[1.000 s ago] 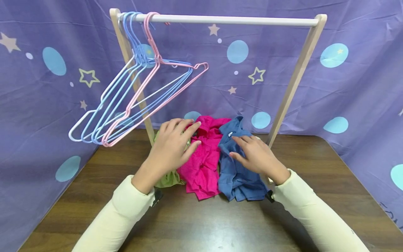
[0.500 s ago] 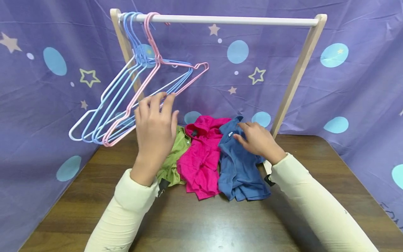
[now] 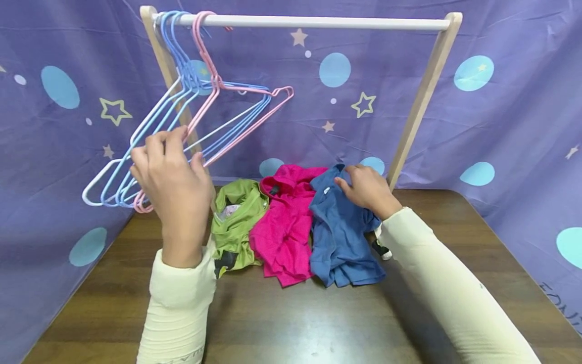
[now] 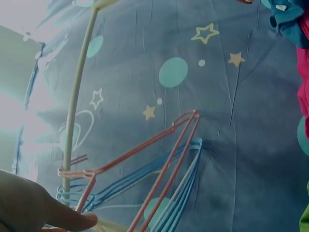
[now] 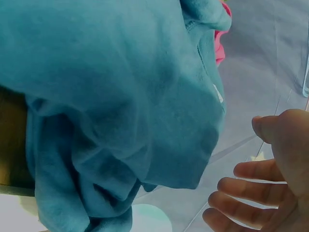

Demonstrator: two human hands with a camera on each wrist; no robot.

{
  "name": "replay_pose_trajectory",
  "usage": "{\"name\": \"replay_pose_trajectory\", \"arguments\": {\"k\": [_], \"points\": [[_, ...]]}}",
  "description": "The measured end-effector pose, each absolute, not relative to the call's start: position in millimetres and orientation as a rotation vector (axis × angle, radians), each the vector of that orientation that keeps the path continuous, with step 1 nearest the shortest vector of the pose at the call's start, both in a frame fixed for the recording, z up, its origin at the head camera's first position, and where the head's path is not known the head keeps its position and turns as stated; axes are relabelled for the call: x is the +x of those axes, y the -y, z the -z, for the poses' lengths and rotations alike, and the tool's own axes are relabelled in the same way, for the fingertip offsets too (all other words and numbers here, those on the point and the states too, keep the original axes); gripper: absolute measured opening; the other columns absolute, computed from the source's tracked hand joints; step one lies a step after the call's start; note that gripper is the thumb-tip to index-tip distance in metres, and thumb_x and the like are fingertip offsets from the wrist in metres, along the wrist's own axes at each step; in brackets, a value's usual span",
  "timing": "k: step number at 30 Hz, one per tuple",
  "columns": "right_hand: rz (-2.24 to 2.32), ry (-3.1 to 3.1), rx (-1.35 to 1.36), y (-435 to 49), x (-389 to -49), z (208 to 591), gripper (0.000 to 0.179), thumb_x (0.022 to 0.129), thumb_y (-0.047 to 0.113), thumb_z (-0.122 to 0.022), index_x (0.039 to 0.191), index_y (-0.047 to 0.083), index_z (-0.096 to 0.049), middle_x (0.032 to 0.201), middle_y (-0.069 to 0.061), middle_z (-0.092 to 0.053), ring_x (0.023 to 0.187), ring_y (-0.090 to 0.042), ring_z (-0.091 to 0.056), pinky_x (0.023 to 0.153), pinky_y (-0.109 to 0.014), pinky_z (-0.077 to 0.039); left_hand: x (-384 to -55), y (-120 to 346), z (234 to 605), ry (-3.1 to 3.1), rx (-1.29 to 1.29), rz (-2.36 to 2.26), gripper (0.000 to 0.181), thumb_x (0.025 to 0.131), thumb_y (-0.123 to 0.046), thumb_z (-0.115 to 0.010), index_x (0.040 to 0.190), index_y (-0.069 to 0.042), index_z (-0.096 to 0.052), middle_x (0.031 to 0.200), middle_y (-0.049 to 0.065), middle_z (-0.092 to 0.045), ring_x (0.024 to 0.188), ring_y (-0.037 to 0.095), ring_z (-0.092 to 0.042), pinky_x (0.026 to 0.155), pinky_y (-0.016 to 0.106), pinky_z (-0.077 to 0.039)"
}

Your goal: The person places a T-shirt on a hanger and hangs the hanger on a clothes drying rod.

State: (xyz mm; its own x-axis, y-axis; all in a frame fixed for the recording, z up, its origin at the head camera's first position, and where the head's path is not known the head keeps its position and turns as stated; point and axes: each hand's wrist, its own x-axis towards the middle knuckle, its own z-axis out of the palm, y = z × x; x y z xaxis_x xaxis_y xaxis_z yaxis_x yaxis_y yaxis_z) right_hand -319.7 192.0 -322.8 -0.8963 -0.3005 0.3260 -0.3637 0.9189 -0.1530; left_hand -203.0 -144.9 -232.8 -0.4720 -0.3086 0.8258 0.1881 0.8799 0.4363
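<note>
My left hand (image 3: 175,194) is raised at the pink hangers (image 3: 284,91), its index fingertip right at their near sloping side and the thumb held apart. In the left wrist view, the thumb (image 4: 72,217) overlaps the pink wire. Behind these, blue hangers (image 3: 247,124) and a white hanger (image 3: 93,194) share the rail. My right hand (image 3: 366,187) is over the collar end of a blue garment (image 3: 343,245); the right wrist view shows its fingers spread loosely, apart from the cloth. Beside the blue garment lie a bright pink garment (image 3: 284,232) and a green garment (image 3: 241,222).
A rack with a white rail (image 3: 318,21) and wooden posts (image 3: 425,101) stands at the back of the brown wooden table (image 3: 282,323). A purple patterned curtain (image 3: 291,126) hangs behind it. A black-and-white item (image 3: 382,250) shows by my right cuff.
My left hand has moved from over the green and pink garments left to the hangers. My right hand has shifted up toward the blue garment's collar end. The head view has shifted slightly.
</note>
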Motion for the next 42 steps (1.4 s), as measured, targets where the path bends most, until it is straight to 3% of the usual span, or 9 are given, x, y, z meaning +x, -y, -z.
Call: {"name": "replay_pose_trajectory", "arguments": {"k": [5,10,21,32,35,38,42], "points": [[-0.299,2.813,0.488,-189,-326,322,0.05,0.105,0.043,-0.054,0.112,-0.005,-0.068,0.102,-0.022,-0.069,0.098,-0.043,-0.067,0.086,-0.056,-0.053,-203,148,233,1.998,0.113,0.602,0.03,0.092,0.002,-0.067,0.122,-0.003,-0.072,0.116,0.022,-0.067,0.1,0.047,-0.051,0.09,0.053,-0.041],[-0.279,2.832,0.478,-184,-330,320,0.045,0.104,0.042,-0.055,0.092,0.0,-0.065,0.084,-0.017,-0.065,0.083,-0.04,-0.067,0.076,-0.053,-0.053,-203,150,233,1.989,0.111,0.638,0.022,0.096,-0.004,-0.067,0.116,-0.001,-0.075,0.108,0.023,-0.069,0.096,0.047,-0.056,0.086,0.055,-0.044],[-0.265,2.882,0.431,-175,-339,320,0.046,0.104,0.043,-0.054,0.094,-0.001,-0.066,0.097,-0.025,-0.07,0.092,-0.045,-0.068,0.079,-0.058,-0.054,-202,153,231,1.874,0.156,0.703,0.018,0.096,-0.008,-0.068,0.107,0.002,-0.078,0.1,0.024,-0.069,0.097,0.047,-0.058,0.09,0.057,-0.044],[-0.383,2.965,0.243,-174,-346,326,0.046,0.102,0.041,-0.055,0.079,0.002,-0.065,0.101,-0.027,-0.068,0.089,-0.045,-0.068,0.074,-0.057,-0.055,-207,152,233,1.795,0.132,0.742,0.017,0.095,-0.009,-0.07,0.105,0.001,-0.079,0.096,0.024,-0.069,0.099,0.044,-0.062,0.104,0.044,-0.042],[-0.457,2.976,0.207,-174,-348,328,0.047,0.102,0.039,-0.056,0.069,0.005,-0.059,0.084,-0.021,-0.065,0.079,-0.039,-0.066,0.07,-0.052,-0.054,-207,150,234,1.759,0.116,0.755,0.017,0.094,-0.01,-0.071,0.104,0.001,-0.079,0.095,0.023,-0.068,0.099,0.044,-0.061,0.102,0.046,-0.042],[-0.533,2.978,0.208,-176,-349,330,0.048,0.102,0.035,-0.057,0.062,0.009,-0.05,0.063,-0.009,-0.051,0.063,-0.03,-0.057,0.062,-0.044,-0.049,-208,148,234,1.705,0.093,0.781,0.017,0.094,-0.012,-0.072,0.102,0.001,-0.079,0.093,0.023,-0.067,0.097,0.043,-0.06,0.095,0.05,-0.043],[-0.603,2.977,0.204,-178,-351,335,0.05,0.101,0.033,-0.059,0.058,0.012,-0.044,0.054,0.0,-0.038,0.053,-0.022,-0.046,0.055,-0.037,-0.042,-209,145,234,1.634,0.064,0.807,0.02,0.093,-0.016,-0.073,0.1,0.001,-0.079,0.089,0.022,-0.065,0.092,0.041,-0.058,0.09,0.048,-0.042]]}}
